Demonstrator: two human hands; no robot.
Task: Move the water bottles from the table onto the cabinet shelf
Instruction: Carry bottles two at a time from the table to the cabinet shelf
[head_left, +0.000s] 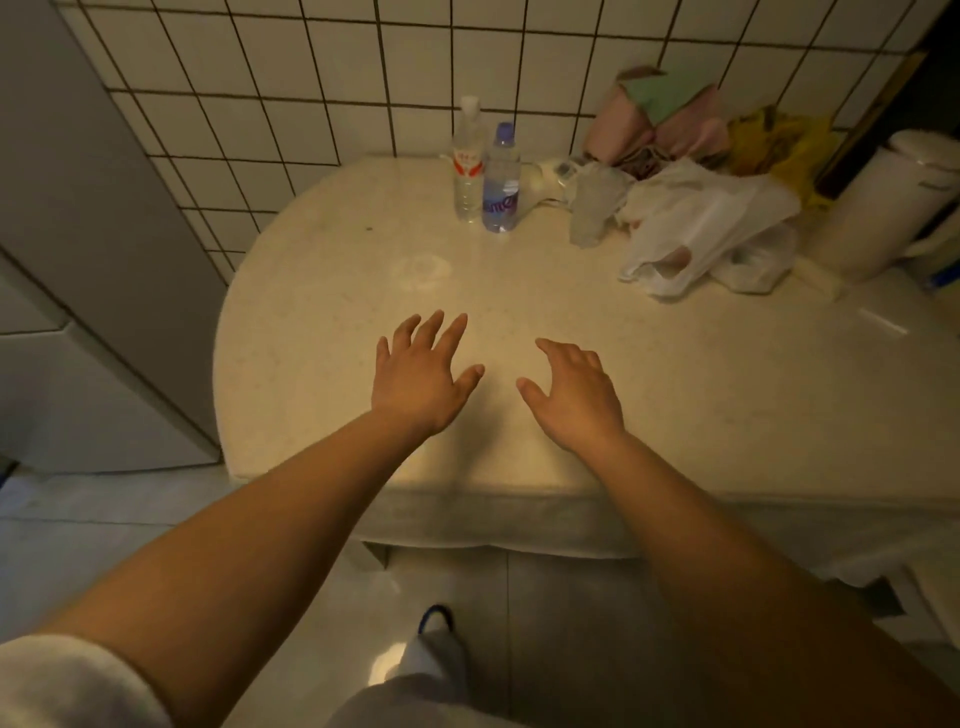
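Two water bottles — red-labelled bottle (468, 161) and purple-labelled bottle (502, 179) — upright, long axes vertical, caps up, touching side by side at the far edge of the table (322, 291) by the tiled wall (311, 78). Left hand (422, 375) and right hand (575, 395) — palms down over the tabletop, fingers spread, holding nothing, well short of the bottles. White plastic bag (696, 228) and white bin (893, 202) at right; pale cabinet (78, 260) at left.
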